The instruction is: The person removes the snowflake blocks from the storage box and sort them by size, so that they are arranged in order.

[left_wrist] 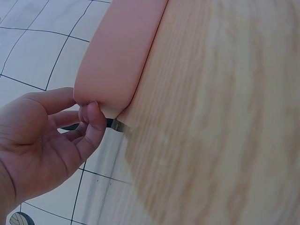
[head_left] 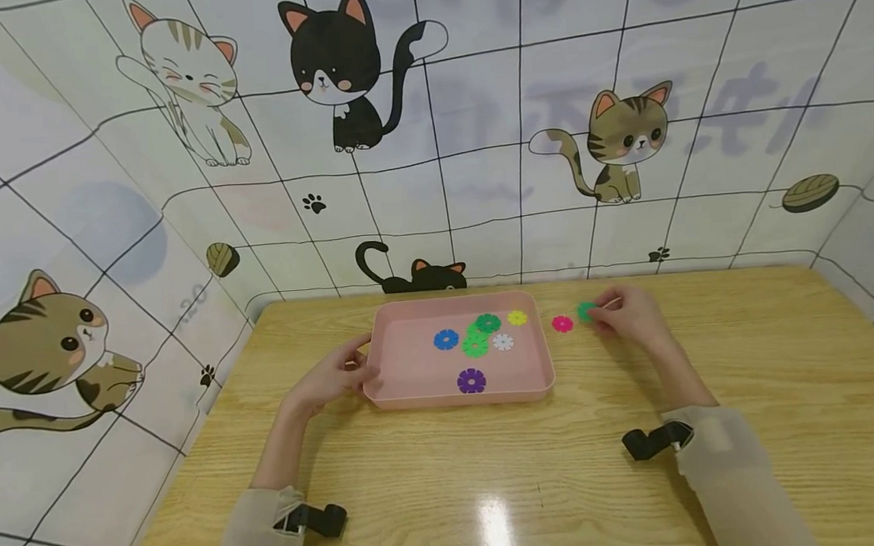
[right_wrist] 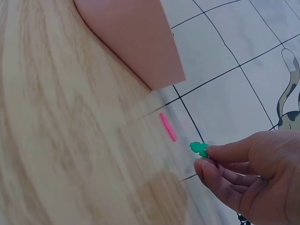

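My left hand (head_left: 331,375) grips the left end of a pink tray (head_left: 414,395), its fingers bent against the end wall; in the left wrist view the fingers (left_wrist: 89,117) meet the tray's corner. Flat notched snowflake discs lie in the tray: a blue disc (head_left: 446,339), a purple disc (head_left: 471,381), a white disc (head_left: 504,341), a yellow disc (head_left: 517,318) and overlapping green ones (head_left: 475,345). Right of the tray, my right hand (head_left: 630,315) pinches a green snowflake disc (right_wrist: 199,148) between thumb and fingers. A pink snowflake disc (head_left: 563,324) lies on the table between that hand and the tray.
The light wooden table (head_left: 435,482) meets a white wall (head_left: 476,179) with cat drawings just behind the tray. A black camera mount is worn at each wrist, one on the left sleeve (head_left: 260,526) and one on the right sleeve (head_left: 726,447).
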